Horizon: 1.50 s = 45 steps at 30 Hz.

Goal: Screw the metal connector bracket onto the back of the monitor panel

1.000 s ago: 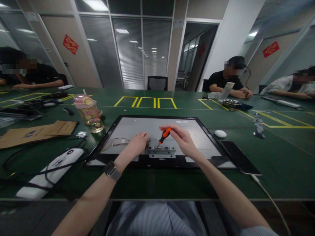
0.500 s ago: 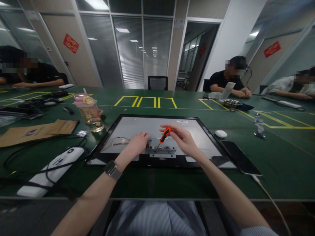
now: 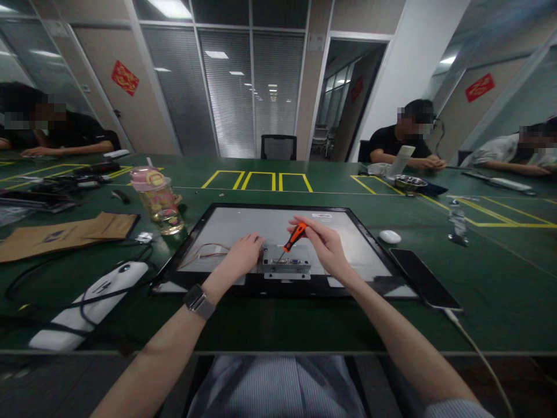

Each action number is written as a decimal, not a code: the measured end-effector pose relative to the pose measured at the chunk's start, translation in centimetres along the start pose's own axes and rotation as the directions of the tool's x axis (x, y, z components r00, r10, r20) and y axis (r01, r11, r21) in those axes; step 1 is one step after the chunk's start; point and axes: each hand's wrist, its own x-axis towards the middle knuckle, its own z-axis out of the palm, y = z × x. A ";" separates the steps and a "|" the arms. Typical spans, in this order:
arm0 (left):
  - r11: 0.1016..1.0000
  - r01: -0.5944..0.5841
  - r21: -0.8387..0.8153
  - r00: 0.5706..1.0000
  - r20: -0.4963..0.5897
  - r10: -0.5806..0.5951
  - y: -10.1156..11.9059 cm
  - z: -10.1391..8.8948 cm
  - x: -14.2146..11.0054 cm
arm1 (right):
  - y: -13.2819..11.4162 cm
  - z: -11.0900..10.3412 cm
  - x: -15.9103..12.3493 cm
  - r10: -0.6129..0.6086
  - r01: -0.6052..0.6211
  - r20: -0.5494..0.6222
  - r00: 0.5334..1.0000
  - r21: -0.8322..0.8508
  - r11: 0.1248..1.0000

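An orange-and-black screwdriver (image 3: pixel 296 237) is pinched by its handle in my right hand (image 3: pixel 327 247), tilted, its shaft pointing down and left. The tip meets the front of a grey metal bracket (image 3: pixel 287 269) with a row of ports, including a blue one. My left hand (image 3: pixel 246 253) has its fingers together at the bracket's left edge, gripping it there; the thumb is hidden. Beneath both hands lies a flat display panel (image 3: pixel 357 244) with a black frame and grey back. Thin wires (image 3: pixel 211 248) run across the panel left of my left hand.
Left of the panel stand a pink-lidded cup (image 3: pixel 156 200), brown paper envelopes (image 3: pixel 65 235) and a white power strip (image 3: pixel 93 302) with black cables. To the right are a white oval case (image 3: pixel 390 237), a phone (image 3: pixel 424 278) on a cable and a metal bowl (image 3: pixel 409 183). Several people sit around the table.
My right hand has shifted slightly, its fingers turned further round the screwdriver handle, which leans a little more to the right. My left hand stays in place.
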 end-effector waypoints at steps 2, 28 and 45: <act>1.000 0.000 0.001 1.000 0.003 0.000 0.0 0.0 0.0 | 0.2 0.1 -0.1 0.041 -0.040 -0.018 0.999 0.059 0.997; 1.000 -0.005 0.025 1.000 -0.007 0.005 0.0 0.0 0.0 | 0.2 0.1 0.1 -0.030 0.035 -0.085 0.996 0.048 0.998; 1.000 -0.008 0.029 1.000 -0.007 0.008 0.0 -0.1 -0.1 | 1.4 0.1 -0.1 0.156 -0.174 0.078 0.985 0.429 0.886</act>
